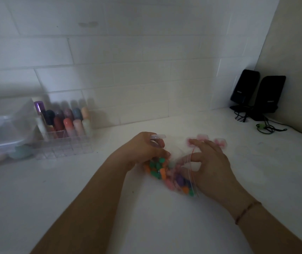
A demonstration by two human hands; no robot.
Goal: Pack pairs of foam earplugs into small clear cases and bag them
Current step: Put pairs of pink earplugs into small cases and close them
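A clear zip bag (188,180) full of colourful foam earplugs (157,169) lies on the white counter between my hands. My left hand (143,151) holds a small clear case (157,136) in its curled fingers, fingertips down among the earplugs at the bag's mouth. My right hand (210,162) has its fingers spread and its thumb hooked at the bag's red-lined edge. Three small clear cases with pink earplugs (203,139) sit in a row just beyond my right fingertips. The frame is dim and blurred.
A clear organiser (64,142) with several coloured tubes stands at the back left, beside a lidded plastic box (3,132). Two black speakers (258,94) with cables stand in the right corner. Tiled wall behind.
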